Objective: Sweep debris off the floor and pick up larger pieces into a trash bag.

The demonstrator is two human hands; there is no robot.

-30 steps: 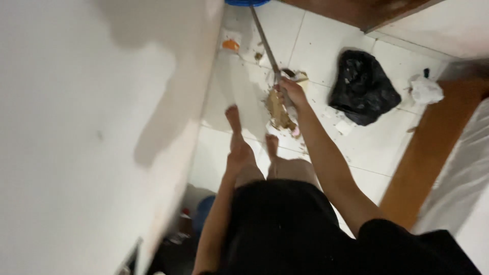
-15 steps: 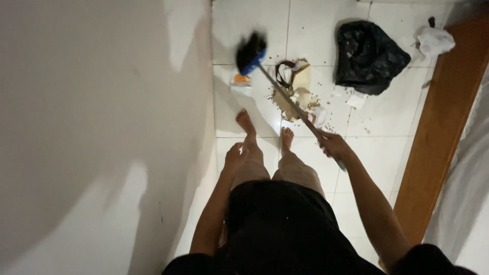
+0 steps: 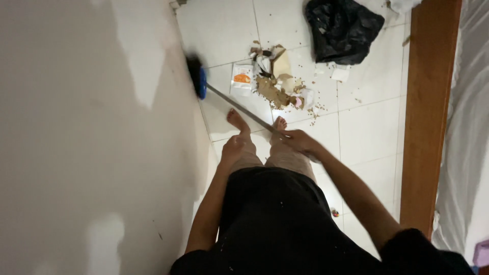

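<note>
Since the earlier head view, the broom head point(image 3: 196, 76) has swung from beside the litter pile point(image 3: 277, 84) to the foot of the white wall point(image 3: 91, 137), well left of the debris. Right hand point(image 3: 298, 140) is closed round the metal broom handle point(image 3: 239, 108). Left hand point(image 3: 235, 147) rests on the thigh, loosely curled, holding nothing. A black bag point(image 3: 341, 28) lies beyond the pile on the tiled floor point(image 3: 367, 137); the litter remains uncollected.

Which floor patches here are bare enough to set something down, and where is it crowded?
Bare white tiles lie between the scrap pile and the wooden bed frame, and along the white wall above the blue-headed broom. It is crowded around the scrap pile, the black plastic bag and the bare feet, where the right hand grips the handle.
</note>
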